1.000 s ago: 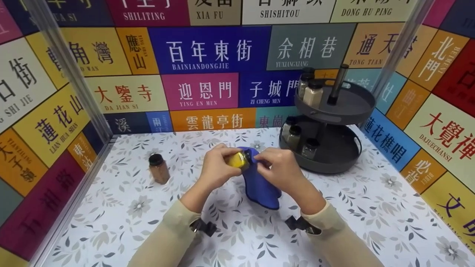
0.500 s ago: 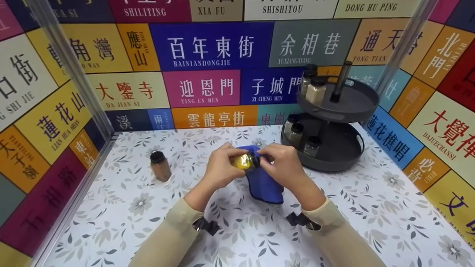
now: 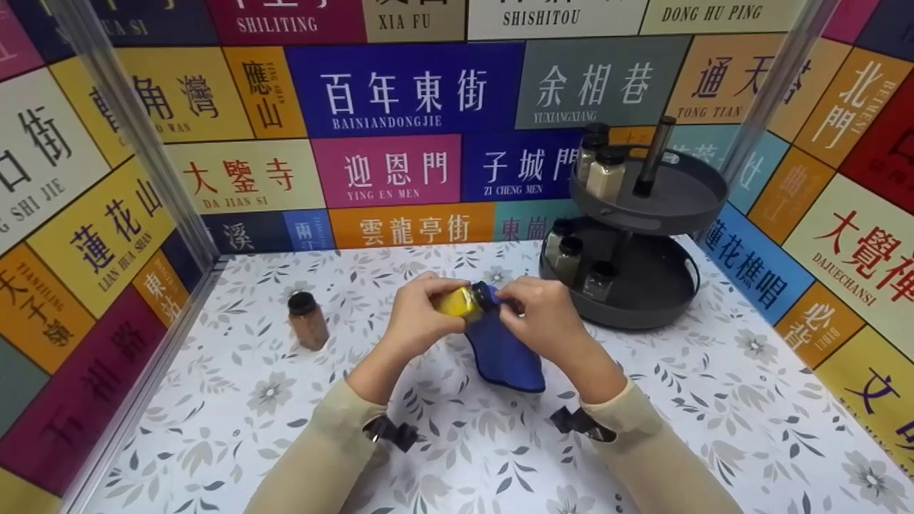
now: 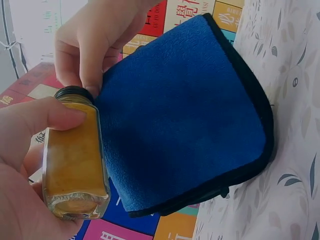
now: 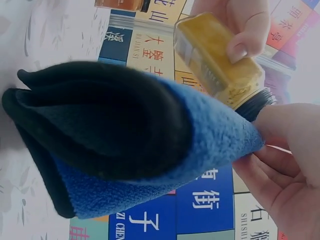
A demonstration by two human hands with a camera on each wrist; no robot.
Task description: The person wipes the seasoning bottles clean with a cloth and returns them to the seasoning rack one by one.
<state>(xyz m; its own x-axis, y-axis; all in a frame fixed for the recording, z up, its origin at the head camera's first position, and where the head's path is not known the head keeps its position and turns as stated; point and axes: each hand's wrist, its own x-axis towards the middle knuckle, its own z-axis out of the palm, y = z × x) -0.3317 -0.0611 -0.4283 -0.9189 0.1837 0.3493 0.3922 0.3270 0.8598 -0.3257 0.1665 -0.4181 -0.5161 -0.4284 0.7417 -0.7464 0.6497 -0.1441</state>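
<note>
My left hand (image 3: 418, 314) grips a square glass spice jar (image 4: 75, 155) filled with yellow powder, its black lid (image 4: 74, 93) turned toward my right hand. Between thumb and fingers, my right hand (image 3: 546, 314) pinches a blue cloth (image 5: 210, 130) with a dark edge band, right beside the lid. From that pinch the cloth hangs down in folds, apart from my left hand. In the right wrist view the jar lies tilted behind the cloth, with the left thumb on its side. The fingertips around the cloth are partly hidden.
On the left of the patterned table (image 3: 271, 442) stands a jar of brown powder (image 3: 308, 325) with a black lid. A dark two-tier round rack (image 3: 643, 318) at the back right holds several jars. Panels printed with lettering wall in the back and sides.
The yellow jar has tilted a little between half a second ago and now, its lid staying close to the right fingers. The cloth still hangs from the right hand.
</note>
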